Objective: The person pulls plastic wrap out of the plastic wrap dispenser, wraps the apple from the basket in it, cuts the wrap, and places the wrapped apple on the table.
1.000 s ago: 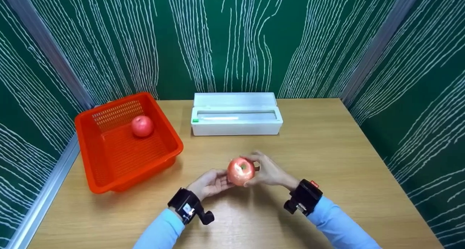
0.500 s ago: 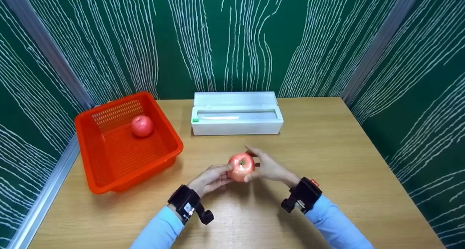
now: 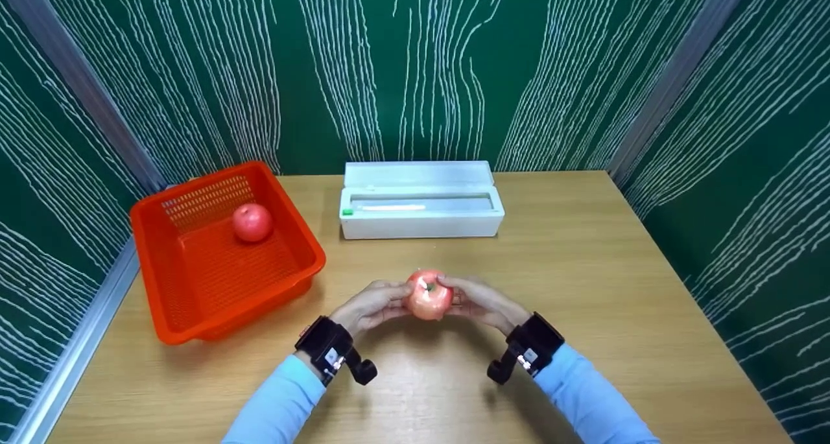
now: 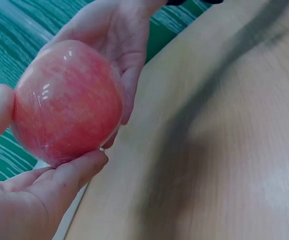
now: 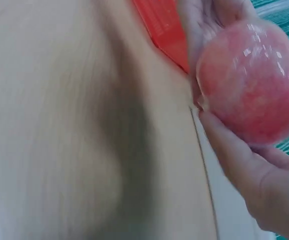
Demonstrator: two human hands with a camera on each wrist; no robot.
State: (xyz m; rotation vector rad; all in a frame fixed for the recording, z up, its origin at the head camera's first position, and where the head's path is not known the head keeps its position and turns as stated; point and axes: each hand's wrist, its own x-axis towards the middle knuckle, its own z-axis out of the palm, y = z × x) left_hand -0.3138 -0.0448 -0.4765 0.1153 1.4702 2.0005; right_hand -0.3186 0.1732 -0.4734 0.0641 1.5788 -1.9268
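Curling its thumb over the top, the person's right hand [image 3: 485, 303] has turned since a second ago, when that thumb pressed the near side of the apple [image 3: 428, 304]. The left hand [image 3: 373, 306], which then lay palm-up beside the fruit, now pinches it between thumb and fingers. So both hands hold the apple, off the table [image 3: 583, 249] and near its middle; this looks like a steadier, more even grasp for working around it.

Clear film [image 4: 45, 94] seems to cover the apple's round, mottled pink-red skin, catching hard glints and puckering low down. Far of the hands stands a smooth, long white box [image 3: 421, 225], its lid raised. To the left, the basket [image 3: 220, 282] is glossy orange-red plastic with perforated walls, holding a second apple [image 3: 252, 223]. The table has a pale wood grain.
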